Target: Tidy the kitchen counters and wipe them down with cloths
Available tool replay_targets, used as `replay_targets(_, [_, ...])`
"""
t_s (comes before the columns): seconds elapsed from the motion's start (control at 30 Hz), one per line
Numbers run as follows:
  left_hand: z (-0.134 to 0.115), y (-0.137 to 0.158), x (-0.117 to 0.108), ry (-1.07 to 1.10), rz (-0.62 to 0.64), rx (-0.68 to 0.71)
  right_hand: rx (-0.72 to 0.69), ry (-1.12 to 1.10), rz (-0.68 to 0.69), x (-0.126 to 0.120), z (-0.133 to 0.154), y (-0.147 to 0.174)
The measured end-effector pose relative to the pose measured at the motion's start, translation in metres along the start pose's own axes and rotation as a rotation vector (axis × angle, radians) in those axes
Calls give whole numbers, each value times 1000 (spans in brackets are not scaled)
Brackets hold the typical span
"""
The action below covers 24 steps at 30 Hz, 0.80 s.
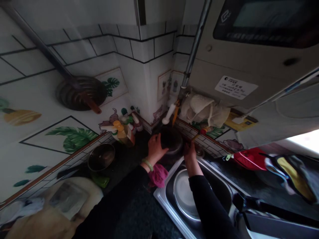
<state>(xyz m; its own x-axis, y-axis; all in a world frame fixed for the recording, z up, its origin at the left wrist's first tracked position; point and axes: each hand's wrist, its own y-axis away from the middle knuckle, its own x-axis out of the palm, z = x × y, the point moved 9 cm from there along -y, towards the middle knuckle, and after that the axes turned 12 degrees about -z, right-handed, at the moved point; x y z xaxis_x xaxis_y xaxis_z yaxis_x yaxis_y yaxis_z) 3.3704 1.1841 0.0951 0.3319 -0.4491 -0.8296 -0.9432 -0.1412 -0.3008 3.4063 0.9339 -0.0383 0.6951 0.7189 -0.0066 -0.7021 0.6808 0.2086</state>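
A dark round pot [171,137] stands in the back corner, behind the sink. My left hand [156,148], with a pale green bangle on its wrist, grips the pot's left side, thumb and fingers spread over its rim. At the opposite side, my right hand [190,153] is closed at the pot's edge; its fingertips are partly hidden. A pink cloth [159,175] lies under my left wrist beside the sink. Below my right forearm, a round metal basin [183,189] sits inside the steel sink [171,209].
Bottles [124,132] and a small pan [101,156] line the left wall. A cutting board [92,189] with a plastic bag lies at lower left. Overhead at right is a water heater [211,69]; a white tap spout [168,113] hangs over the corner. Red and yellow cloths [251,158] lie right.
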Motion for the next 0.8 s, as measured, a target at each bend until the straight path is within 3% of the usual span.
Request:
replay_targets(0.1, [7,-1,-1,-72,56,-14,23,17,-143,-1,4,1])
replay_targets(0.27, [8,2,-3,-124,81,-15,-240,182,-195,15,52,1])
replay_targets(0.4, [8,5,-3,-144,118,-14,-499,337,-116,40,94,9])
replay_targets(0.57, [7,7,-6,-153,127,8,-745,537,29,89,140,14])
replay_targets(0.67, [7,6,-7,-165,142,5,-808,639,60,115,157,6])
replay_targets(0.8, [7,4,-7,-150,155,9,-779,711,29,130,165,-7])
